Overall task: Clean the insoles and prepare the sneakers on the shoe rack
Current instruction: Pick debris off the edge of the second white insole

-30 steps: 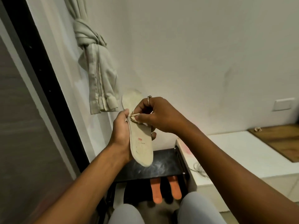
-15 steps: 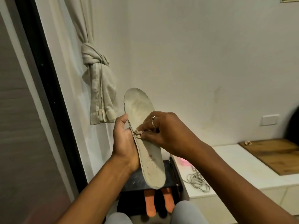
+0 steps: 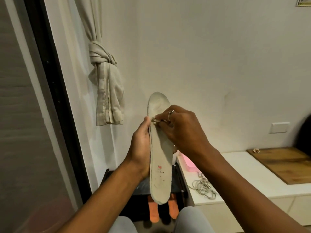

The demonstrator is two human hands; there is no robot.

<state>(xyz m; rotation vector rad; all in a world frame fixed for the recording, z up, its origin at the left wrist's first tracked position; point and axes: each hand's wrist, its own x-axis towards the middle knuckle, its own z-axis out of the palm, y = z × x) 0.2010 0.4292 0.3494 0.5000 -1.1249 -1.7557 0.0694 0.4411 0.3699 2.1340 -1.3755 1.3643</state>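
You face a pale wall (image 3: 202, 56) with one knotted curtain (image 3: 107, 91) hanging to the left. Low against the wall stands one black shoe rack (image 3: 143, 185), and two orange insoles (image 3: 153, 211) lie side by side on its lower level. Just right of the rack is a white table (image 3: 244, 179) carrying one coil of grey cord (image 3: 202, 186), one pink object (image 3: 187, 163) and one wooden board (image 3: 282, 165).

You hold one off-white insole (image 3: 160, 165) upright in front of the rack, toe up and heel down above the orange pair. Your left hand (image 3: 140, 148) grips it from behind along its left edge, thumb at the rim. Your right hand (image 3: 181, 130), with one ring (image 3: 170, 113) on a finger, pinches one small crumpled wad (image 3: 154, 119) against the insole's upper face. Your two hands are close together, both forearms reaching forward from below.
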